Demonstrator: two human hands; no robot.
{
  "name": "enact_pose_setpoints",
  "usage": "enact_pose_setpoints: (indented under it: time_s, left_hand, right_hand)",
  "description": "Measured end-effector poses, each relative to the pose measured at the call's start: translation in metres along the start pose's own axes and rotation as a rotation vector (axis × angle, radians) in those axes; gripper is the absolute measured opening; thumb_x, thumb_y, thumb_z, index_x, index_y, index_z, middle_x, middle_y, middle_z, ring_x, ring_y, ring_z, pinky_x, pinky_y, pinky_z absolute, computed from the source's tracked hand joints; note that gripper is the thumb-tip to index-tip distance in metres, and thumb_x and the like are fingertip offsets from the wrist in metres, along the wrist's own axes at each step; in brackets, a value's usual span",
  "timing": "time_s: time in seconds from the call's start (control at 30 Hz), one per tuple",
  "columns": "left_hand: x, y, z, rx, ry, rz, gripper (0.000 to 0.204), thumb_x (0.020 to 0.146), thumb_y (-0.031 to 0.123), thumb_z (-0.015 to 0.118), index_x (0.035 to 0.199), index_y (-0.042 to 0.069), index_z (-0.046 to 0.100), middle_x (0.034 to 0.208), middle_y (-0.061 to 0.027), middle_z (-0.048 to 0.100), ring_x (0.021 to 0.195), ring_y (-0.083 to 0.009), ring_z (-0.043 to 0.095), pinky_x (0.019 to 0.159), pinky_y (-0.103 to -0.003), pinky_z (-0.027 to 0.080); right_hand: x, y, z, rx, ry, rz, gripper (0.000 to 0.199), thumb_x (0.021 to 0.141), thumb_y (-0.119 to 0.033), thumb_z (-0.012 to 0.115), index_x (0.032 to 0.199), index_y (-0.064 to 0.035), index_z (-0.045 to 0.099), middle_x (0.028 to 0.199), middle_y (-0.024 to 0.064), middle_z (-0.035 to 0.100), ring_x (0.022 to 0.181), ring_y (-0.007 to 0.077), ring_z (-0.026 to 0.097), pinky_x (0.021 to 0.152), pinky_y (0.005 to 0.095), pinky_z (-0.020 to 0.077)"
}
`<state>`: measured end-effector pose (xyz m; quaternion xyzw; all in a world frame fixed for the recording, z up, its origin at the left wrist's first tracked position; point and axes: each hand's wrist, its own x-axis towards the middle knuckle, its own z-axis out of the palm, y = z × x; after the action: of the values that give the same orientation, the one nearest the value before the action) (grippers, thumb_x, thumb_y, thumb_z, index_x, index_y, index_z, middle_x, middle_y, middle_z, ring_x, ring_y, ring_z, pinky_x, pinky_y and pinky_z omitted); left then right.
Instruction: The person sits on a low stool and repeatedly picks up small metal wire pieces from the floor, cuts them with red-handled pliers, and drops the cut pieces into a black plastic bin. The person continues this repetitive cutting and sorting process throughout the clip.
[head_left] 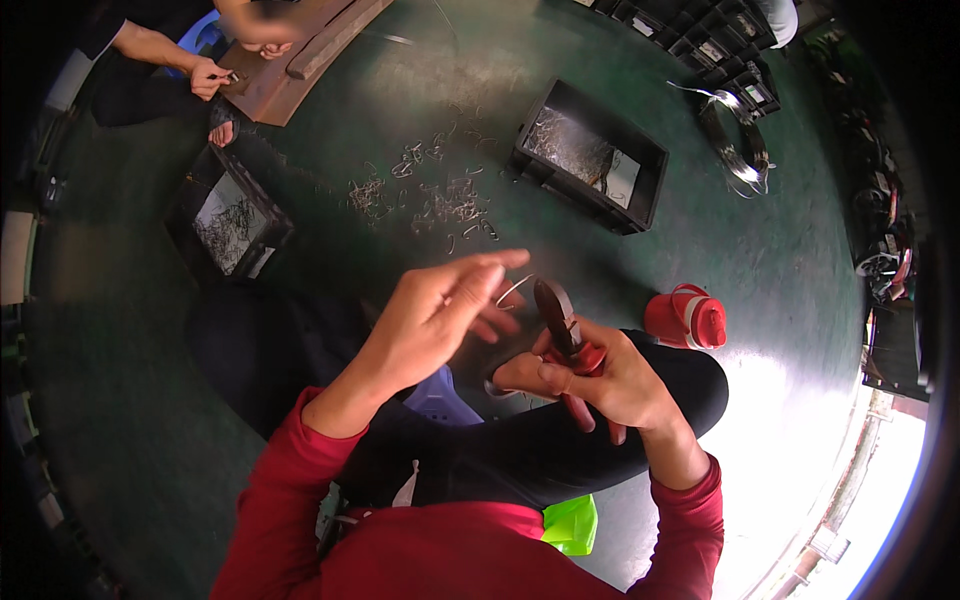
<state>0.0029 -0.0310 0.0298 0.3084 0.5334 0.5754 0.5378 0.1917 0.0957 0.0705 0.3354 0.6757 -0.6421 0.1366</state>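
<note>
— What are the hands doing?

— The right hand [600,380] is closed around the red handles of a pair of cutting pliers [562,330], whose dark head points up and away from the person. The left hand [440,305] is raised just left of the plier head, fingers loosely extended; its thumb and forefinger seem to pinch a thin piece of wire [512,290], which curves toward the plier head. The left hand is somewhat blurred, so how firm the pinch is I cannot tell.

— Where does all this sit?

— Over the person's lap. They sit low on the green floor [760,260] in red sleeves and dark trousers, with the right knee bent across in front of them.

— And close by?

— A red lidded bottle [688,318] stands on the floor just right of the knee. A bright green object [572,525] shows at the near edge beside the person's waist.

— Farther out?

— Small bent wire pieces [440,200] lie scattered on the floor beyond the hands. A black crate [590,155] with wire bits in it stands far right of them, and another black crate [232,222] stands to the left. A coil of shiny wire [738,145] lies far right. At the far left another person's hand [208,78] works at a brown wooden board [290,60].
</note>
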Motion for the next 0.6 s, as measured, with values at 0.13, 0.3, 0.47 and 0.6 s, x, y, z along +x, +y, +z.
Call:
enact_pose_setpoints:
  time_s: [0.13,0.3,0.47,0.6]
  left_hand:
    - [-0.004,0.007,0.008,-0.017,-0.050,-0.056,0.033,0.101,0.014,0.044,0.128,0.000,0.056,0.071,-0.0061,0.062,0.055,-0.0100,0.059,0.052,-0.022,0.047]
    - [-0.006,0.007,0.013,-0.029,-0.016,-0.073,0.034,0.098,0.005,0.043,0.129,0.001,0.056,0.056,0.0000,0.051,0.045,-0.0031,0.041,0.044,-0.020,0.034]
    - [-0.007,0.002,0.017,-0.023,0.053,-0.015,0.033,0.097,0.004,0.042,0.125,0.000,0.058,0.053,0.0028,0.046,0.044,-0.0014,0.038,0.043,-0.019,0.031]
    - [-0.007,0.000,0.020,-0.065,0.088,0.000,0.032,0.097,0.003,0.042,0.123,-0.001,0.059,0.053,0.0033,0.045,0.045,-0.0009,0.038,0.043,-0.019,0.031]
  right_hand:
    - [0.001,-0.006,0.006,-0.082,0.102,-0.075,0.021,0.084,-0.010,0.070,0.102,-0.0023,0.060,0.077,0.0057,0.061,0.071,0.0096,0.055,0.070,0.0264,0.0468]
    - [0.011,-0.004,0.011,-0.208,0.170,-0.237,0.014,0.082,-0.005,0.068,0.089,-0.0007,0.056,0.076,0.0087,0.071,0.076,0.0196,0.071,0.071,0.0294,0.0526]
    - [0.017,-0.003,0.011,-0.242,0.183,-0.234,0.017,0.079,-0.003,0.070,0.088,-0.0008,0.056,0.075,0.0084,0.071,0.076,0.0194,0.071,0.069,0.0289,0.0524]
    - [0.021,0.000,0.013,-0.222,0.210,-0.268,0.017,0.082,-0.002,0.069,0.095,-0.0014,0.059,0.072,0.0063,0.057,0.065,0.0121,0.049,0.064,0.0270,0.0434]
